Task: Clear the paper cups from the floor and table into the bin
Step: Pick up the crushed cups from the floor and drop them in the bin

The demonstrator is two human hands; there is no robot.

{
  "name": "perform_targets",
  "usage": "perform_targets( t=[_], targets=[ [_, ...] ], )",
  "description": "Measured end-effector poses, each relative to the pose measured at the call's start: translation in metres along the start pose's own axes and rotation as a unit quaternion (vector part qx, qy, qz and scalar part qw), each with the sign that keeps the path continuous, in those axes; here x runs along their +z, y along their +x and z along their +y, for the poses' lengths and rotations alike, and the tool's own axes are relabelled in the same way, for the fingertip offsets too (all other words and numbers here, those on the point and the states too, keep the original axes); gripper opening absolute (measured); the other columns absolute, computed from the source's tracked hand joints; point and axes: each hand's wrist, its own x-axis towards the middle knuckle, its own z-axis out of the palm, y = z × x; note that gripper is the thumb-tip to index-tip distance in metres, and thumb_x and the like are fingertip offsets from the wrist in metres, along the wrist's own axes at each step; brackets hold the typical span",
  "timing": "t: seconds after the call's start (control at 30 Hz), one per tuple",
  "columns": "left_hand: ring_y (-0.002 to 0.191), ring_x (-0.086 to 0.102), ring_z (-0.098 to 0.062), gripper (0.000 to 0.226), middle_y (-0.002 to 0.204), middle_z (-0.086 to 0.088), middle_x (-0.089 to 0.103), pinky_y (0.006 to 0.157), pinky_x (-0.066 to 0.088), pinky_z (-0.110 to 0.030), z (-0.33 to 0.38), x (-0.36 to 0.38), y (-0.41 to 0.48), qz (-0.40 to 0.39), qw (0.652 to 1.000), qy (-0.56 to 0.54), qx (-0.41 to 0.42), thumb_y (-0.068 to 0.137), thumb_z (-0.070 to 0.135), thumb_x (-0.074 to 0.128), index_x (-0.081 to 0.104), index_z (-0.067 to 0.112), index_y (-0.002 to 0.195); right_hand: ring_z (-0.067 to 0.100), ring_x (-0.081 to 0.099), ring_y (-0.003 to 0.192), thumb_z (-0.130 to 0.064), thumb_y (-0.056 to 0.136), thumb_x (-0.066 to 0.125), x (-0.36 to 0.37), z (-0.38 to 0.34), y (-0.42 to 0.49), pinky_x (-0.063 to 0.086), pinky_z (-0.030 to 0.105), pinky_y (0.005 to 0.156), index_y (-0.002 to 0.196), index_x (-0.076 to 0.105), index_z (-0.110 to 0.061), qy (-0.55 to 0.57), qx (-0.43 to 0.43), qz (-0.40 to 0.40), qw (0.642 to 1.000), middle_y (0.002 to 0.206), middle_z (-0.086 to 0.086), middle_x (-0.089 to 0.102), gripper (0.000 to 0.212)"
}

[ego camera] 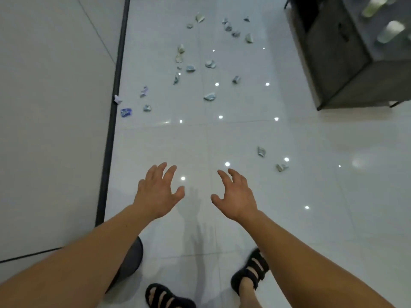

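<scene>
Head view looks down on a glossy white tiled floor [300,218], with a dark grey cabinet-like table [338,70] at its far right edge and most of the crushed paper cups [210,97] scattered over the far tiles. My left hand [155,192] and right hand [236,196] both hover empty, fingers spread and lightly bent. The nearest crumpled cup [261,151] lies ahead and to the right of my right hand, the closer one. Its long axis runs roughly away from me, but it is too squashed to tell which end is the mouth.
</scene>
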Motion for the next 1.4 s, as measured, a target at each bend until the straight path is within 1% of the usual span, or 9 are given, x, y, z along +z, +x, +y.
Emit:
perform_targets(
  t=[0.23,0.33,0.43,0.57,0.73,0.83,0.93,1.13,1.4],
  targets=[
    [0.146,0.008,-0.022,0.068,0.158,-0.001,0.016,0.113,0.026,-0.046,0.218,-0.034,0.051,-0.003,0.994,0.023,0.102,0.093,0.054,0.043,0.022,0.025,0.15,0.023,0.009,0.147,-0.05,0.091,0.053,-0.131,0.161,-0.013,0.033,0.043,0.108,0.154,0.015,-0.03,0.034,0.094,0.058,0.993,0.161,0.001,0.011,0.077],
    [0.146,0.01,-0.021,0.067,0.158,0.0,0.017,0.113,0.027,-0.045,0.285,-0.035,0.071,-0.015,0.99,0.017,0.141,0.093,0.053,0.043,0.022,0.025,0.15,0.023,0.01,0.146,-0.05,0.091,0.052,-0.168,0.218,-0.012,0.033,0.043,0.108,0.154,0.014,-0.03,0.019,0.139,0.062,0.988,0.161,0.001,0.01,0.076],
    [0.145,0.011,-0.021,0.068,0.158,0.0,0.017,0.112,0.029,-0.045,0.326,-0.029,0.098,-0.032,0.984,0.024,0.173,0.092,0.054,0.042,0.021,0.025,0.15,0.023,0.01,0.146,-0.05,0.092,0.051,-0.187,0.259,-0.005,0.034,0.043,0.108,0.155,0.012,-0.03,0.007,0.175,0.043,0.984,0.161,0.001,0.009,0.077],
    [0.146,0.008,-0.02,0.07,0.159,0.0,0.014,0.113,0.028,-0.045,0.344,-0.013,0.145,-0.076,0.983,0.024,0.167,0.093,0.055,0.04,0.018,0.025,0.151,0.023,0.01,0.146,-0.05,0.09,0.053,-0.19,0.291,0.022,0.033,0.043,0.109,0.154,0.01,-0.029,-0.001,0.204,0.003,0.979,0.161,0.0,0.007,0.08],
    [0.146,0.008,-0.021,0.071,0.159,-0.001,0.011,0.113,0.027,-0.043,0.349,0.003,0.228,-0.117,0.982,0.014,0.147,0.093,0.054,0.04,0.015,0.024,0.152,0.023,0.013,0.146,-0.053,0.087,0.056,-0.188,0.319,0.089,0.034,0.042,0.109,0.154,0.009,-0.03,0.007,0.238,-0.026,0.971,0.161,-0.001,0.009,0.086],
    [0.145,0.009,-0.022,0.071,0.159,-0.002,0.011,0.113,0.028,-0.044,0.351,0.018,0.287,-0.128,0.979,0.024,0.154,0.093,0.054,0.039,0.014,0.023,0.152,0.022,0.014,0.145,-0.052,0.087,0.057,-0.174,0.341,0.14,0.036,0.042,0.109,0.154,0.011,-0.03,0.021,0.26,-0.038,0.964,0.161,-0.001,0.011,0.085],
    [0.145,0.009,-0.022,0.072,0.159,-0.003,0.012,0.114,0.027,-0.043,0.352,0.042,0.332,-0.158,0.974,0.03,0.157,0.093,0.054,0.039,0.014,0.022,0.152,0.023,0.014,0.145,-0.051,0.086,0.057,-0.152,0.364,0.191,0.039,0.042,0.107,0.154,0.011,-0.029,0.007,0.261,-0.078,0.962,0.16,0.0,0.011,0.085],
    [0.145,0.008,-0.022,0.072,0.159,-0.001,0.009,0.114,0.025,-0.044,0.354,0.124,0.393,-0.216,0.966,0.028,0.14,0.093,0.054,0.039,0.013,0.023,0.152,0.026,0.02,0.141,-0.05,0.083,0.059,-0.087,0.415,0.272,0.04,0.043,0.102,0.152,0.016,-0.03,-0.001,0.221,-0.097,0.97,0.158,0.001,0.016,0.084],
    [0.144,0.012,-0.023,0.073,0.158,-0.002,0.013,0.114,0.025,-0.046,0.365,0.262,0.468,-0.223,0.968,-0.019,0.112,0.09,0.054,0.043,0.015,0.022,0.151,0.031,0.024,0.138,-0.047,0.083,0.063,0.022,0.519,0.358,0.04,0.048,0.102,0.151,0.017,-0.026,-0.013,0.195,-0.137,0.971,0.157,0.005,0.016,0.084]
  ],
)
